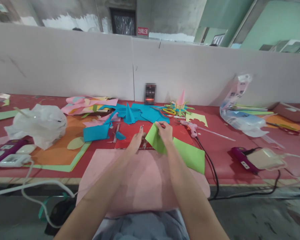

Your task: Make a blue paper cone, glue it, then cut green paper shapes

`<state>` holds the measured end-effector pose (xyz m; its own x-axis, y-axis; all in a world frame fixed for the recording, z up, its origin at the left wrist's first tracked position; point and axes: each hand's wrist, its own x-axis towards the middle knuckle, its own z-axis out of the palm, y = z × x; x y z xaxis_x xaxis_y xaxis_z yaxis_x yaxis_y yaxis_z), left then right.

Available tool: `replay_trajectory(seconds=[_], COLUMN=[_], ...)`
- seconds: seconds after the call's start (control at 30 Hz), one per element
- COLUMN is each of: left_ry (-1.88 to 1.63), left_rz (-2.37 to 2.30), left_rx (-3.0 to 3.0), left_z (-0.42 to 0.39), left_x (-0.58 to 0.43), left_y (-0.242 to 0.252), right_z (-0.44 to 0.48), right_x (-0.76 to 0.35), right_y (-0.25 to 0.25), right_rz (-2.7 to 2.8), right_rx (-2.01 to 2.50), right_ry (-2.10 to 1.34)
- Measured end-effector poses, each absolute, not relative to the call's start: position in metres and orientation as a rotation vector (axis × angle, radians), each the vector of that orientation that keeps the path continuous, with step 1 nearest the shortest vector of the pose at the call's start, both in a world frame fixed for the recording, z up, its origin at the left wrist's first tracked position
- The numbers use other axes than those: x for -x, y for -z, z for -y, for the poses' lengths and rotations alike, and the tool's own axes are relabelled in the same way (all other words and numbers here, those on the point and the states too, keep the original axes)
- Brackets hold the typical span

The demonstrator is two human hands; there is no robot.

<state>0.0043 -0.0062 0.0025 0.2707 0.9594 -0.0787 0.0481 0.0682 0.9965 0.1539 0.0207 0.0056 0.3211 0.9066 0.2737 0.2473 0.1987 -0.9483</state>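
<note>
My right hand (165, 132) pinches the upper edge of a bright green sheet of paper (191, 154). The sheet stands bent on the left, and its flatter part stretches to the right behind my wrist. Just left of the paper is my left hand (137, 139), thumb raised and apart from the fingers, which are partly hidden. I see nothing held in it. Beneath both hands lies a red board (127, 130). A blue paper cone (129, 114) stands beyond them, near yellow-handled scissors (168, 111). The pink glue gun (190, 126) rests to the right.
A pink sheet (140, 180) covers my lap up to the table edge. Left are a crumpled white plastic bag (40, 123) and a purple power strip (8, 151); another power strip (242, 160) is right. A pink-coned paper piece (181, 103) stands before the white partition (90, 63).
</note>
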Motion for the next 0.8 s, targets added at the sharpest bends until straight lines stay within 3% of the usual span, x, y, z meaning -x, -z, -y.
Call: replay_trajectory(seconds=[0.23, 0.8], left_ry=[-1.153, -1.051], left_rz=[-1.216, -1.162], left_rx=[-1.69, -1.788], left_z=[0.0, -0.003], left_x=[0.0, 0.001], left_y=[0.005, 0.009], right_z=[-0.021, -0.031], right_x=[-0.145, -0.152], right_y=[0.0, 0.011], right_rz=[1.419, 1.488], right_rx=[1.238, 1.252], right_ry=[-0.683, -0.532])
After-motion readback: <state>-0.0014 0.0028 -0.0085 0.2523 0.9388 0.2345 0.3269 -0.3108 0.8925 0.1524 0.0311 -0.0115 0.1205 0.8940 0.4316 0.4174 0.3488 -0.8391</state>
